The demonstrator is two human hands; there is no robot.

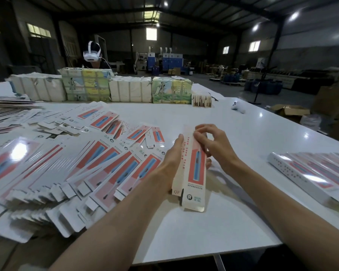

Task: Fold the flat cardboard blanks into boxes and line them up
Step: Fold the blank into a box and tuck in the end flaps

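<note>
Both forearms reach in from the bottom edge over the white table (184, 231) and meet near centre.

Far left: I see a big fanned spread of flat blanks (67, 169), red and blue print, overlapping like shingles. It runs from the near-left table edge back toward mid-table. More flat sheets lie at the far left edge, too blurred to read.

Left hand (171, 153): wrapped round the left side of the half-formed box (196, 173). Thumb lies along the box's left edge, and fingertips show past its right edge from beneath. A grip, not a rest.

Box: held above the table between the two hands, just right of the blank spread. It points lengthways away from me, printed face up. Near end is not closed; a tab sticks out.

Right hand (213, 145): fingers curled, pinching the box's far end along its right edge. I cannot tell which flap it has.

Far right: a row of finished boxes (311, 173) lying side by side, touching, at the right table edge, well apart from the hands.

Back of table, left to right: wrapped paper bundles (86, 87) in a line, a person in a white headset (92, 53) behind them, and a small white controller (238, 107) lying alone.
</note>
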